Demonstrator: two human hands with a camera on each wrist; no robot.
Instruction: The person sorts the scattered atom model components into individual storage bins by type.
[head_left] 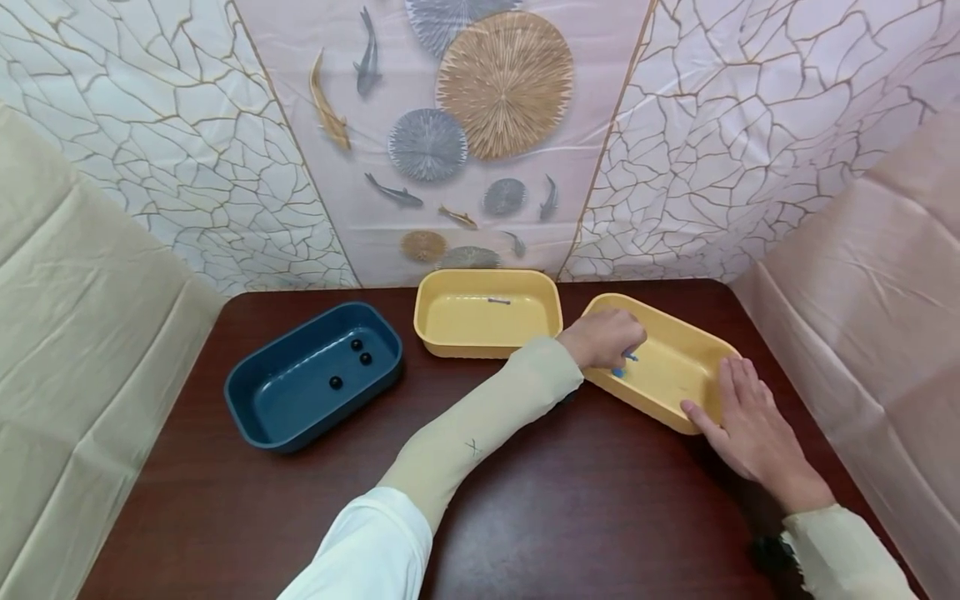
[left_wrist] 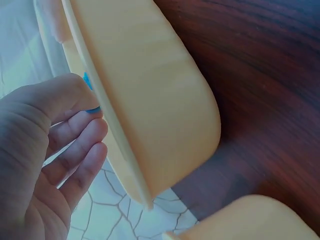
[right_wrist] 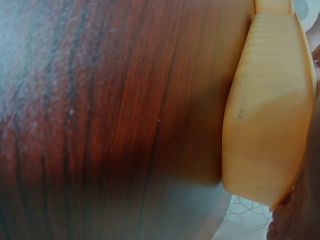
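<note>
My left hand (head_left: 606, 337) is over the near left part of the right-hand yellow tray (head_left: 678, 333). Its thumb and curled fingers pinch a small blue piece (left_wrist: 93, 109), largely hidden by the fingertips in the left wrist view. Blue also shows just below the fist in the head view, beside a thin purple-blue bit (head_left: 632, 357). My right hand (head_left: 757, 425) rests on the right end of this tray, fingers extended along the rim and thumb at the near corner. The right wrist view catches only part of this hand (right_wrist: 295, 215), at the tray's edge.
A second yellow tray (head_left: 487, 340) stands at the back middle with a small purple-blue rod (head_left: 498, 301) inside. To the left, a dark blue tray (head_left: 281, 408) holds three black balls (head_left: 336, 382). The brown table (head_left: 555, 500) is bordered by patterned cloth walls (head_left: 187, 125).
</note>
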